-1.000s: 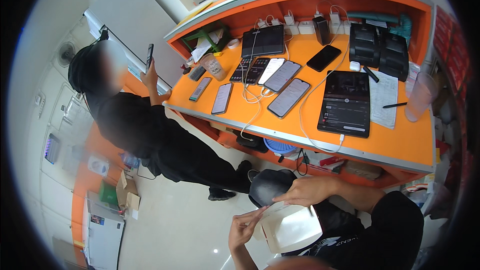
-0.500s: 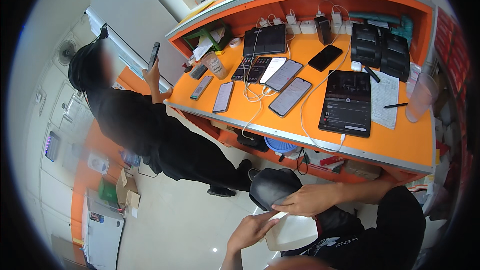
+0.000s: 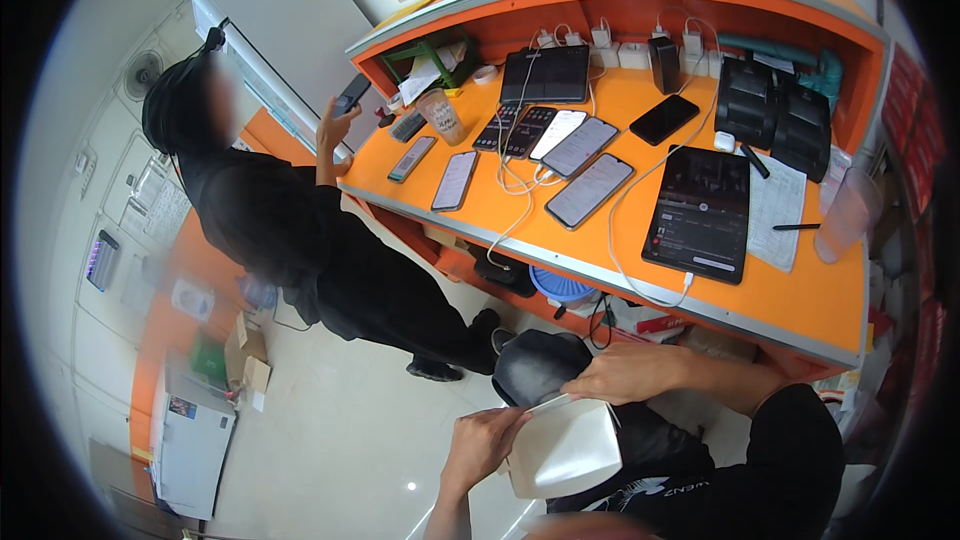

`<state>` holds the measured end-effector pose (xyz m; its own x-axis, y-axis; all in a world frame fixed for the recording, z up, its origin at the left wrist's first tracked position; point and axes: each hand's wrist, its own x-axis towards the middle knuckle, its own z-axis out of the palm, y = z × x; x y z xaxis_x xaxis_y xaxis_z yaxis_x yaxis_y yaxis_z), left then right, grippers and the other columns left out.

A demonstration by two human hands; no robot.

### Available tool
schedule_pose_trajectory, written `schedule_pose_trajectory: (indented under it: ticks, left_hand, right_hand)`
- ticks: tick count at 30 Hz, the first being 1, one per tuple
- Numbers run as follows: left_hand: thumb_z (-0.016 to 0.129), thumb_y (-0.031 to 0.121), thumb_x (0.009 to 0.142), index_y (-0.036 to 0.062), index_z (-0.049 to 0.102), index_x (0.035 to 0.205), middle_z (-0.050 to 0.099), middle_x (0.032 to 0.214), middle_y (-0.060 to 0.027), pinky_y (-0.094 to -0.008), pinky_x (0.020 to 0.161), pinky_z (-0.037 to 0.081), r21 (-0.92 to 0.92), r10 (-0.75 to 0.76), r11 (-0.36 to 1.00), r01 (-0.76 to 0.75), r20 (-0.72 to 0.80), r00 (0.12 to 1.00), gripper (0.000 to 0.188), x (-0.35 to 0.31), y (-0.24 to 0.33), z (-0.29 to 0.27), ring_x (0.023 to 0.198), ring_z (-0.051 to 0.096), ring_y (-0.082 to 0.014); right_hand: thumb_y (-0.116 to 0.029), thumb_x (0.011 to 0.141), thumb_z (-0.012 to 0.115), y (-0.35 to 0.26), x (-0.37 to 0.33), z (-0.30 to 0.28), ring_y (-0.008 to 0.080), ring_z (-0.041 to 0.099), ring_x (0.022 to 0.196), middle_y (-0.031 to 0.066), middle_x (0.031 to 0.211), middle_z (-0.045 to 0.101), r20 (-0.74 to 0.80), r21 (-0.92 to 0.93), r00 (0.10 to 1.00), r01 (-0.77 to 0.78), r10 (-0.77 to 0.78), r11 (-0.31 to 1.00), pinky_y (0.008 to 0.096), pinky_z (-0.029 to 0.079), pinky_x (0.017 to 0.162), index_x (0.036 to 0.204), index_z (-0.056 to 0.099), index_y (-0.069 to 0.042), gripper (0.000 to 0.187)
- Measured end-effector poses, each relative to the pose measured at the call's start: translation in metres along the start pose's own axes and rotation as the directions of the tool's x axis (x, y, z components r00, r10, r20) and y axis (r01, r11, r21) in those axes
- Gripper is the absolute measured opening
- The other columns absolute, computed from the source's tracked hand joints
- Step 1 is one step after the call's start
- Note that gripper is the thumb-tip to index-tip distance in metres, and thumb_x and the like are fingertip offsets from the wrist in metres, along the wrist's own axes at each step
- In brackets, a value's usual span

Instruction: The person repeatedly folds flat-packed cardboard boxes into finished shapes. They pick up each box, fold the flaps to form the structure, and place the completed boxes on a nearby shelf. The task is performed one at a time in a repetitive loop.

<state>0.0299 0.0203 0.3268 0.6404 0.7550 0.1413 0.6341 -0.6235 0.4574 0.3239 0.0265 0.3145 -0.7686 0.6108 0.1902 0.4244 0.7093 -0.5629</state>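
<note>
A white open-topped paper food box [image 3: 566, 452] rests over my lap, its pale inside facing up. My left hand [image 3: 482, 446] grips the box's upper left corner, fingers closed on the rim. At the upper right edge, the fingers of my right hand [image 3: 622, 374] pinch the same rim. Behind the box shows my knee in dark trousers [image 3: 535, 365].
An orange desk [image 3: 480, 195] stands ahead, bearing several phones with white cables, a tablet [image 3: 697, 210], a paper sheet with a pen [image 3: 796, 227], and plastic cups [image 3: 440, 116]. At left a person in black [image 3: 290, 225] stands holding a phone [image 3: 351, 94].
The box has tipped so more of its inside shows, and my hands have moved apart along its rim. The other person's phone has tilted over. The whole view has shifted slightly.
</note>
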Motion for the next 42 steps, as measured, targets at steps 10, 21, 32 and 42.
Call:
schedule_pose_trajectory:
  ticks: [10, 21, 32, 42]
  left_hand:
    - [0.07, 0.02, 0.097, 0.0134, 0.074, 0.126, 0.077, 0.096, -0.0159, -0.0389, 0.069, 0.058, 0.06, -0.166, 0.985, 0.161, 0.101, 0.981, 0.03, -0.011, -0.019, -0.008, 0.075, 0.074, -0.0331]
    - [0.084, 0.027, 0.084, 0.0234, 0.06, 0.145, 0.032, 0.166, -0.0154, -0.0467, 0.12, 0.038, -0.377, -0.056, 0.888, 0.265, 0.483, 0.874, 0.065, -0.059, -0.04, -0.017, 0.15, 0.034, -0.0391]
    - [0.082, 0.036, 0.086, 0.0106, 0.045, 0.156, 0.065, 0.137, -0.0189, -0.0414, 0.106, 0.049, -0.407, -0.316, 0.8, 0.441, 0.338, 0.886, 0.083, -0.045, -0.034, 0.068, 0.123, 0.066, -0.0328]
    - [0.072, 0.027, 0.096, 0.0082, 0.06, 0.145, 0.055, 0.151, -0.0165, -0.0414, 0.114, 0.042, -0.706, -0.233, 0.657, 0.266, 0.146, 0.961, 0.054, -0.038, -0.056, 0.077, 0.139, 0.054, -0.0285]
  right_hand:
    - [-0.004, 0.084, 0.064, 0.004, -0.011, -0.013, 0.0293, 0.073, 0.09, 0.0121, 0.096, 0.071, -0.058, -0.168, 0.994, -0.096, 0.087, 0.981, 0.0421, 0.058, 0.074, 0.119, 0.064, -0.005, 0.035]
    - [-0.008, 0.087, 0.065, -0.001, -0.052, 0.033, 0.0331, 0.059, 0.131, 0.0181, 0.135, 0.063, -0.099, -0.21, 0.993, -0.08, 0.06, 0.975, 0.0433, 0.053, 0.102, 0.132, 0.064, -0.006, 0.046]
    - [-0.025, 0.091, 0.076, -0.015, -0.069, 0.101, 0.041, 0.044, 0.143, 0.0204, 0.161, 0.036, -0.227, 0.367, 0.859, -0.36, 0.458, 0.858, 0.0456, 0.046, 0.11, 0.134, 0.062, -0.001, 0.052]
    - [-0.018, 0.094, 0.071, 0.001, -0.034, 0.093, 0.0373, 0.045, 0.145, 0.0212, 0.155, 0.048, -0.199, 0.478, 0.914, -0.225, 0.354, 0.849, 0.0423, 0.04, 0.117, 0.153, 0.044, -0.003, 0.067]
